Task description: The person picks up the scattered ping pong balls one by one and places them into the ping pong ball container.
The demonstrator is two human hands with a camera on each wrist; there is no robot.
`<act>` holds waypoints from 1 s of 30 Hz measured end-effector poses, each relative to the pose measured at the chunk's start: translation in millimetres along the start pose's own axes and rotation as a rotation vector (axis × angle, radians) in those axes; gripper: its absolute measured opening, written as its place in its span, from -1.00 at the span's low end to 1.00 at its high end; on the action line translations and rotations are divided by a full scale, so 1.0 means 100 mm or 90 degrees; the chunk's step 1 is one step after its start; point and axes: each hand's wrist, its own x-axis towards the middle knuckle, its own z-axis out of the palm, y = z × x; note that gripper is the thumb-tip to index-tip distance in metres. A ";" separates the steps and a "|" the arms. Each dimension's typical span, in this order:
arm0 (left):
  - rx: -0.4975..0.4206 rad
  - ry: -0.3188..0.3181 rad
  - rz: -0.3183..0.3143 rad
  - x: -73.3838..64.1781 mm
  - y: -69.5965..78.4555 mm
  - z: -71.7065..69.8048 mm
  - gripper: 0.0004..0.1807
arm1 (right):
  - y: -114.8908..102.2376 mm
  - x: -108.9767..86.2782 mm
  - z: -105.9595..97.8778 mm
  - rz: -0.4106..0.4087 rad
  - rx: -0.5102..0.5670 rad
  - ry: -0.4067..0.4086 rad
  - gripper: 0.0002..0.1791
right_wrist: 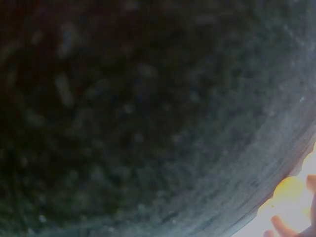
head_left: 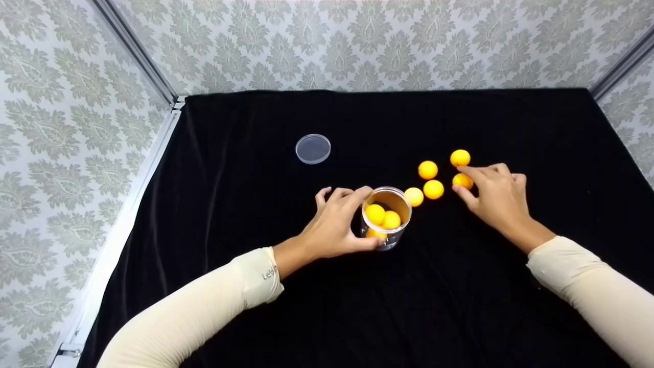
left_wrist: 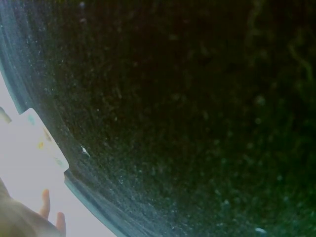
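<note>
Plainly, the head view gives me a black cloth [head_left: 245, 138] bounded by a patterned wall [head_left: 370, 41] at the far edge and a white rail [head_left: 117, 236] at the left. A broad span of cloth lies between that rail and my left hand [head_left: 332, 225], another between my hands and the near border of the view. A clear lid [head_left: 313, 149] lies beyond the left hand, well apart from it.

The clear jar [head_left: 392, 197] stands between the hands, mouth up, with three orange balls [head_left: 375, 214] visible inside. My left hand grips it from the left: the index finger is curled at the rim, the thumb laid across the near side. My right hand [head_left: 500, 197] reaches in from the right, thumb and index finger parted by one ball's width and pinching an orange ball [head_left: 463, 181]. Four loose balls [head_left: 433, 189] lie between jar and right hand or just beyond it, one right beside the jar. Both forearms, in pale sleeves [head_left: 204, 317], slant inward from the near corners. Both wrist views show mostly dark cloth, with fingers washed out at a lower corner.
</note>
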 end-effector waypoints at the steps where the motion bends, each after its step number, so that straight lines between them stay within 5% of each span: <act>1: 0.000 0.000 0.000 0.00 0.00 0.00 -0.06 | 0.00 0.00 0.00 -0.002 -0.001 0.002 -0.50; 30: 0.008 -0.006 -0.009 0.00 0.01 -0.01 -0.05 | -0.01 0.02 -0.04 0.008 0.006 -0.001 -0.52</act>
